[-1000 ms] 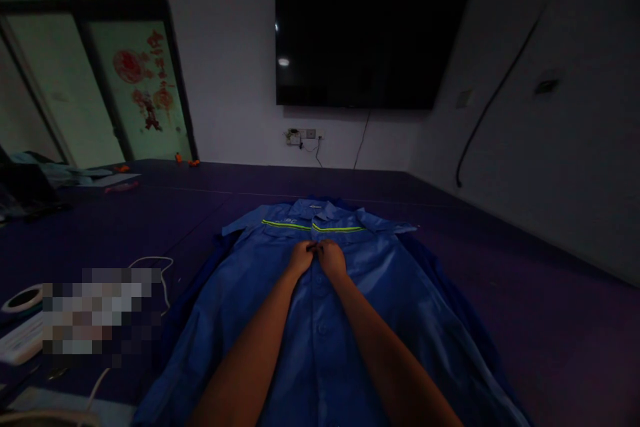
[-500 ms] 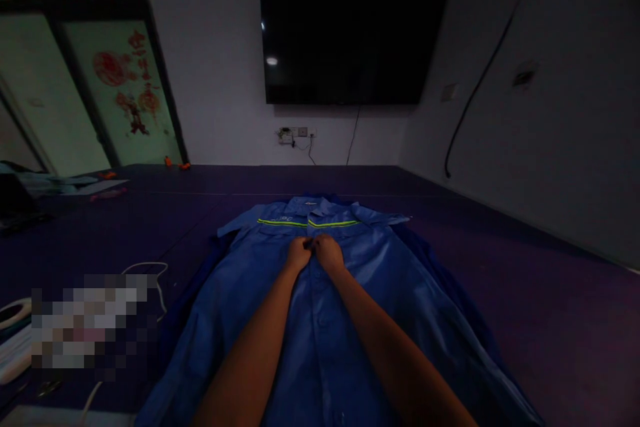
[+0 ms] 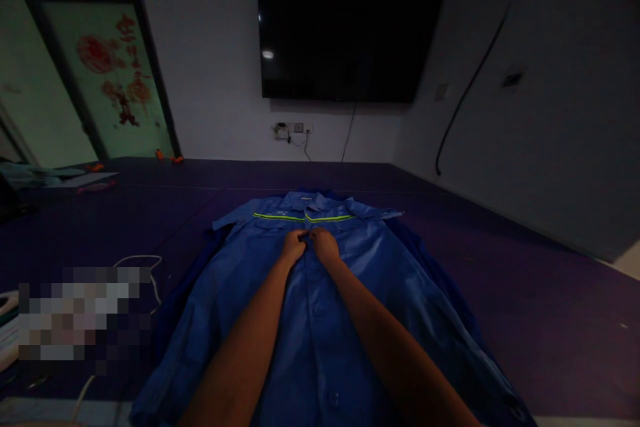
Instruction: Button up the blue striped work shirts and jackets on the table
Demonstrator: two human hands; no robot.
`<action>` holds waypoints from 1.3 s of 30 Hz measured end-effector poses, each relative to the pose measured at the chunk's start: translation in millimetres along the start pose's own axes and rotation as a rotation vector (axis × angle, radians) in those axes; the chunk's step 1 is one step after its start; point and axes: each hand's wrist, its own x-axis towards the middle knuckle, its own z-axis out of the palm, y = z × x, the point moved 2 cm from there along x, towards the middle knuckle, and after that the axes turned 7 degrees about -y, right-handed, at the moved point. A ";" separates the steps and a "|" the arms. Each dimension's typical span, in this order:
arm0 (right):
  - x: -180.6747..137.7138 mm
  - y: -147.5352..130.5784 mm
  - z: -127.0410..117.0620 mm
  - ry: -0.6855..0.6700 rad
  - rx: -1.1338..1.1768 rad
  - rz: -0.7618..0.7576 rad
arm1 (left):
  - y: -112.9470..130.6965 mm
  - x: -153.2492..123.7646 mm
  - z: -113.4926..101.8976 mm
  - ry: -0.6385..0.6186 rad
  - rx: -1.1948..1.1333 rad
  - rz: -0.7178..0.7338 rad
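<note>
A blue work shirt (image 3: 240,300) with a yellow-green stripe across its chest lies spread out, collar at the far end. Both hands meet at its front button strip, just below the stripe. My left hand (image 3: 294,247) is closed, pinching the left side of the strip. Close beside it, my right hand (image 3: 324,244) is closed on the right side of the strip. Any button between the fingertips is too small and dark to make out. Lower buttons show along the strip nearer me. Darker blue cloth (image 3: 440,267) peeks out beneath the shirt.
The shirt rests on a purple floor (image 3: 525,280). At left are a white cable (image 3: 155,287), a blurred-out patch, and papers (image 3: 80,179). Small orange objects (image 3: 167,157) lie by the door. A television (image 3: 350,37) hangs on the far wall; a dark cable (image 3: 470,97) runs down the right wall.
The view has shifted slightly, so the room appears a little higher and further left. Both hands stay at the same spot on the button strip, with their fingers moving slightly.
</note>
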 end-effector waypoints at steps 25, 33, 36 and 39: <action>-4.3 -4.3 -4.7 0.024 -0.015 -0.043 | 5.8 0.1 0.1 -0.034 -0.040 -0.031; -3.8 -5.1 -5.4 -0.012 -0.045 -0.013 | 10.4 -2.0 0.3 -0.079 -0.252 -0.049; -4.3 -5.3 -4.8 0.000 -0.043 -0.018 | 11.5 -2.6 1.0 -0.069 -0.263 -0.056; -4.3 -4.6 -3.9 0.014 -0.035 -0.027 | 11.9 -3.3 1.4 -0.058 -0.258 -0.056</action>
